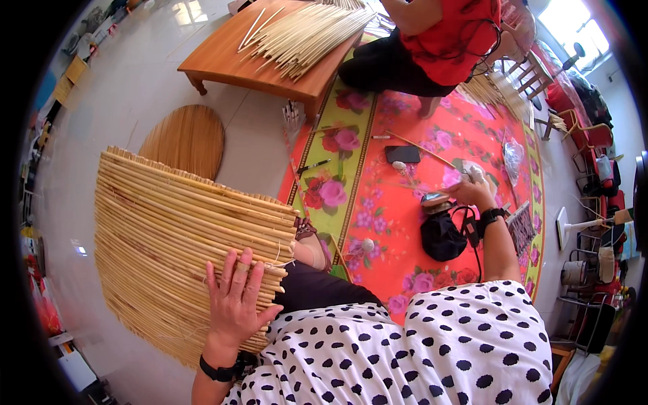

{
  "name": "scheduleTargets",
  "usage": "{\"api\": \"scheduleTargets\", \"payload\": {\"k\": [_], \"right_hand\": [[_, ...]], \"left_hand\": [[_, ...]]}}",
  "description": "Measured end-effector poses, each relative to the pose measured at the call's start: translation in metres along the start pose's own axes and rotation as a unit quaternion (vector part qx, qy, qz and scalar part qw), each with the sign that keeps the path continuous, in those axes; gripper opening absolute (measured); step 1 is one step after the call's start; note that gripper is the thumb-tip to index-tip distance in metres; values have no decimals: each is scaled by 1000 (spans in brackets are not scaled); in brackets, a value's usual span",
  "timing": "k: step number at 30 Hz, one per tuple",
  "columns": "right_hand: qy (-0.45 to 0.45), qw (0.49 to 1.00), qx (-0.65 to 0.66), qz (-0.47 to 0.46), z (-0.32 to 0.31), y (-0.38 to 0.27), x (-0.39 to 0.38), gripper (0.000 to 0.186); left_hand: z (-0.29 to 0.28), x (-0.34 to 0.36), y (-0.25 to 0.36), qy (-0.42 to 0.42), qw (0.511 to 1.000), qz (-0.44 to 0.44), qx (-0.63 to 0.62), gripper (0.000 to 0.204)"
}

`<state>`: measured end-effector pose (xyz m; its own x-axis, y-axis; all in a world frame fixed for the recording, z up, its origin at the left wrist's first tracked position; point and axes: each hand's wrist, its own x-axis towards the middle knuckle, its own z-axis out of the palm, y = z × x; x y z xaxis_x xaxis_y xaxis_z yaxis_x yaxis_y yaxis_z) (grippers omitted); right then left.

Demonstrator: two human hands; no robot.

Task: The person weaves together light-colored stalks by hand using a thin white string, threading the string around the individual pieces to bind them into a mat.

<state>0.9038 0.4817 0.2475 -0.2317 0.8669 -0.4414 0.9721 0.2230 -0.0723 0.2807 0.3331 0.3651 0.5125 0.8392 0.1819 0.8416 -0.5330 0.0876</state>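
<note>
L hand [236, 287], fingers spread, was flat on reed mat [169, 236] nr its R edge, by L leg; R hand [474, 194], half-curled over rug's [405, 246] R half, grip unclear. Prob. steadying step; next called for R hand at mat.

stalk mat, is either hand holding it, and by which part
Not clasped: the left hand rests spread on top of the stalk mat, near its right end. The right hand is away from it.
</note>
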Motion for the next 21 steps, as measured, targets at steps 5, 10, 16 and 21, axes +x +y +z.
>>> {"api": "scheduleTargets", "payload": {"k": [5, 10, 16, 21], "right_hand": [[-25, 980, 193, 47, 11, -6, -32, 32], [89, 961, 181, -190, 44, -16, -14, 27], [-112, 758, 624, 153, 130, -157, 60, 29], [58, 906, 417, 53, 187, -267, 126, 33]], "left_hand": [[-1, 0, 0, -3, 1000, 3, -2, 77], [0, -1, 0, -1, 1000, 4, 2, 78], [-1, 0, 1, -11, 1000, 3, 14, 79], [2, 2, 1, -17, 1000, -19, 18, 77]]}}
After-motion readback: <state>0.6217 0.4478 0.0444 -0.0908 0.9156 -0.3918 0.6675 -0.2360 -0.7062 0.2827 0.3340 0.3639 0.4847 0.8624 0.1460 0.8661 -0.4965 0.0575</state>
